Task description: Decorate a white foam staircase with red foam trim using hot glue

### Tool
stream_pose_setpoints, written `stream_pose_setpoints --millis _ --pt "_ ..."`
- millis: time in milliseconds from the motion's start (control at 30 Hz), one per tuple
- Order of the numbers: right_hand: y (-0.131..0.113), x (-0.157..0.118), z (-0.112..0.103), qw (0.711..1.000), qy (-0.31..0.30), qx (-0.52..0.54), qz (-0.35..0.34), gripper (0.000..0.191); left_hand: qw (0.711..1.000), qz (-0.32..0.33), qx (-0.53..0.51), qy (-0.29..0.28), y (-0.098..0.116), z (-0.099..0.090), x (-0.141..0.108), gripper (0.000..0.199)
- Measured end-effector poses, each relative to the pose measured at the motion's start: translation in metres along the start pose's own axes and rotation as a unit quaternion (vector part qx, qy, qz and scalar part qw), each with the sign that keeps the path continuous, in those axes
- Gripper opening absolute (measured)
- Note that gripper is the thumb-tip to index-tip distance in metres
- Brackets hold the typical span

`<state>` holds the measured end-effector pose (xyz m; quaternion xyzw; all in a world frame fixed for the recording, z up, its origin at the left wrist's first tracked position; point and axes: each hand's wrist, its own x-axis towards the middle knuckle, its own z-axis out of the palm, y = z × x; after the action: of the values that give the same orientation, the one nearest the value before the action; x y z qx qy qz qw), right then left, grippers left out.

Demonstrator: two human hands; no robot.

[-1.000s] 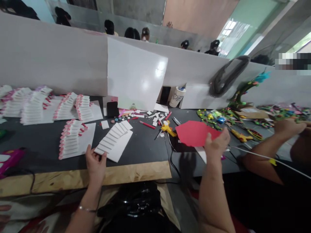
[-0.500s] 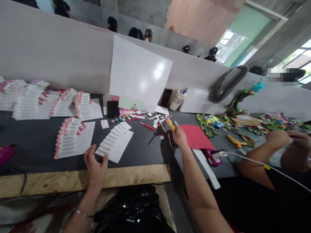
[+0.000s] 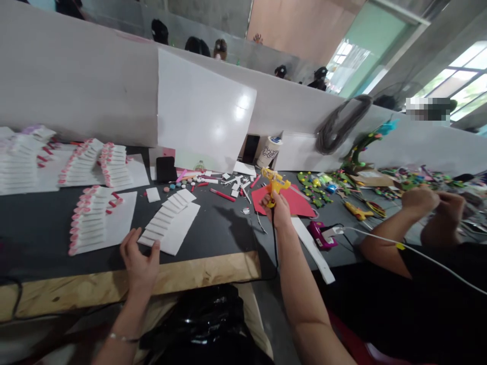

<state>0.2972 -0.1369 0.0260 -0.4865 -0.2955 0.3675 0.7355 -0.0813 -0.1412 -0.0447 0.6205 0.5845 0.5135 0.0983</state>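
My right hand is wrapped round the handle of a yellow glue gun, raised over a red sheet; its black cord hangs down past my wrist. My left hand rests at the near-left corner of a white card, thumb and fingers spread apart. Overlapping white strips lie stepped in a fan along that card. Left of it is a similar fanned piece with pink rounded ends and small red bits on its own white card.
More pink-ended fanned pieces stand at the back left. Small scraps, pens and coloured dots lie mid-table near a red pen. A purple power strip and white strip lie right. A co-worker's hands are farther right.
My right hand has lifted the yellow glue gun, now upright and in full view. My left hand stays by the card. The whole view has shifted slightly.
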Motion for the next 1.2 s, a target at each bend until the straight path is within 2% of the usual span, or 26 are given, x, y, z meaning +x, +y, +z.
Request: stream_pose_setpoints --millis 100,200,367,533,667,1000,1200 --pt "-0.001 -0.007 -0.001 0.992 -0.045 0.077 0.083 0.027 1.000 -0.009 -0.001 0.000 0.001 -0.001 0.000 0.051" --pt "-0.001 -0.011 -0.005 0.986 -0.069 0.101 0.110 0.021 1.000 -0.010 -0.001 -0.003 0.002 -0.001 0.001 0.050" --pt "0.003 -0.022 -0.007 0.984 -0.076 0.130 0.095 0.025 1.000 -0.010 0.001 -0.006 0.002 -0.001 0.002 0.049" --pt "0.006 -0.035 -0.004 0.989 -0.066 0.117 0.062 0.021 1.000 0.003 0.020 -0.007 0.001 0.001 0.000 0.050" --pt "0.007 -0.039 -0.006 0.990 -0.080 0.093 0.075 0.022 0.999 0.007 0.033 -0.001 -0.002 0.003 -0.001 0.049" --pt "0.025 -0.047 -0.007 0.993 -0.056 0.085 0.059 0.028 0.999 0.013 0.040 -0.009 -0.003 0.001 -0.001 0.049" --pt "0.036 -0.045 0.003 0.994 -0.047 0.071 0.065 0.034 0.999 0.018 0.040 -0.016 -0.006 0.001 -0.002 0.049"
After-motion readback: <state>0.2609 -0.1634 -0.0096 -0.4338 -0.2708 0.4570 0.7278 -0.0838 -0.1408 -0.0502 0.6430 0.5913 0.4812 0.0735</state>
